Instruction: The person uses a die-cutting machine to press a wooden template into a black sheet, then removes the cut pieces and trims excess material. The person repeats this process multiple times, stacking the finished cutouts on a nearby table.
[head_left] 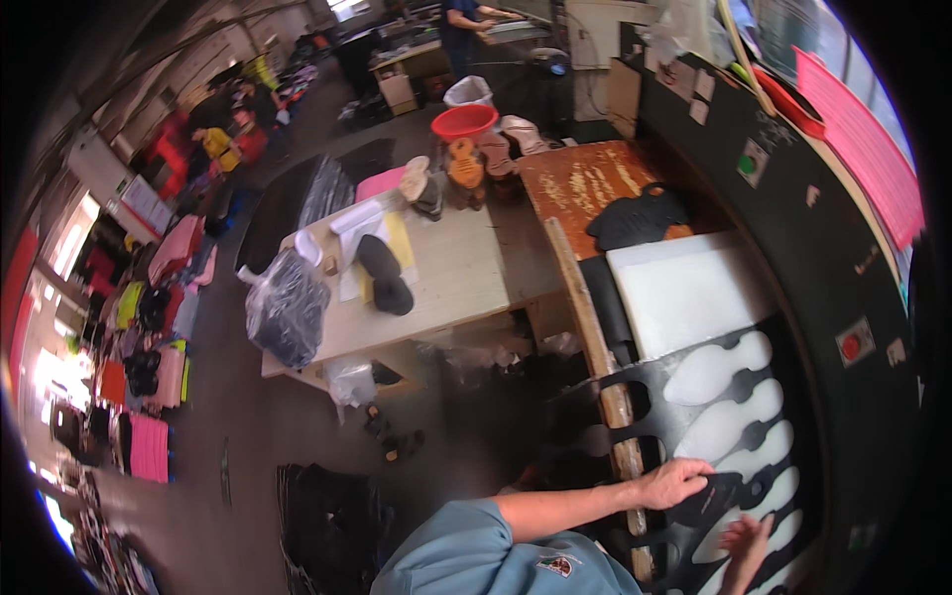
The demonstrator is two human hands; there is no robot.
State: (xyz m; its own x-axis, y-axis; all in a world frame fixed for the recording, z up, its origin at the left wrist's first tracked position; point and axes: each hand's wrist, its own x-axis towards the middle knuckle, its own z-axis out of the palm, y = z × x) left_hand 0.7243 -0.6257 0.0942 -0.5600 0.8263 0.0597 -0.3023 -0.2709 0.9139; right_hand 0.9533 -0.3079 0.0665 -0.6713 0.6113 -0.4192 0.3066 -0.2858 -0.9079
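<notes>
My left hand (pixel 674 484) reaches across and pinches the edge of a black sole-shaped piece (pixel 706 502). Close by on the right, my right hand (pixel 746 540) is held with its fingers apart and nothing in it. Both hands are over a black sheet (pixel 650 372) with rows of sole-shaped cut-outs, and a white surface shows through many of them. The sheet's left edge lies over a worn wooden rail (pixel 623 446). Beyond the sheet is a thick white board (pixel 684 288).
A dark machine panel (pixel 793 258) with a red button and a green button rises on the right. Black cut pieces (pixel 640 216) lie on a brown board (pixel 570 178). A pale table (pixel 456 268) holds dark soles (pixel 385 273) and a plastic bag (pixel 288 307). Other people work farther off.
</notes>
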